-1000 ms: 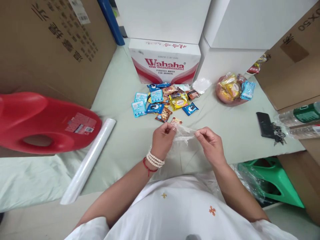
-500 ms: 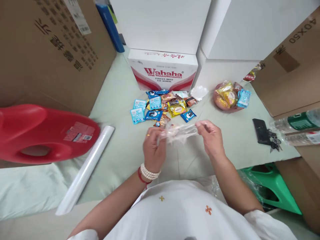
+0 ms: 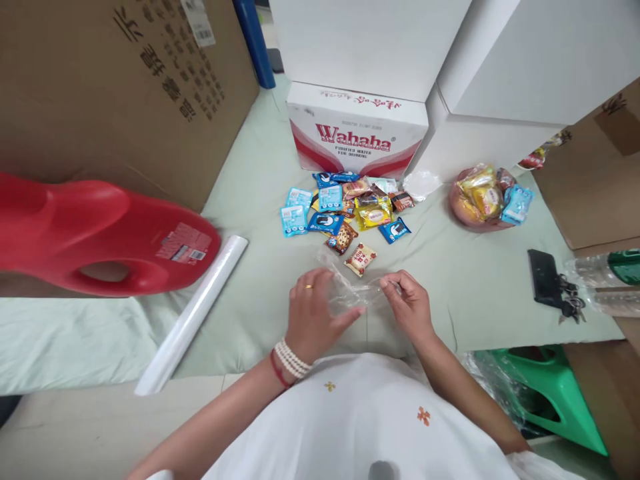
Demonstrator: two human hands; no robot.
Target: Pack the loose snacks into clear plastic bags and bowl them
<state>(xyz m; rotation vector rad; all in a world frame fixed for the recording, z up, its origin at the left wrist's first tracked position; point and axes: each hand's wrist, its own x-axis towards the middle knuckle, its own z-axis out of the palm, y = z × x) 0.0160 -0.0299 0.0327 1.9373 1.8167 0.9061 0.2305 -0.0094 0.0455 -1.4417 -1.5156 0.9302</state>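
Observation:
A thin clear plastic bag [image 3: 347, 291] hangs between my two hands just above the cloth. My right hand [image 3: 413, 307] pinches its edge between thumb and fingers. Beside the bag's other end, my left hand [image 3: 314, 313] is open, thumb stretched out and fingers slightly blurred; it touches the film. Just beyond the bag lies a cream snack packet [image 3: 361, 259]. Behind that, several wrapped snacks are heaped: a yellow packet [image 3: 373, 213], a brown cookie packet [image 3: 342, 237], dark blue packets [image 3: 395, 230] and light blue sachets [image 3: 294, 221].
A Wahaba-style white and red carton marked Wahaha [image 3: 357, 133] stands behind the snacks. To the right sits a snack-filled round bowl [image 3: 463, 212], with a black phone-like object and keys [image 3: 570, 303] nearer. A red jug [image 3: 125, 233] and a white roll [image 3: 195, 313] lie left.
My left hand has loosened from its pinch and spread its fingers. The stretched plastic has slackened and widened. The cream packet now shows on the cloth. The view has shifted.

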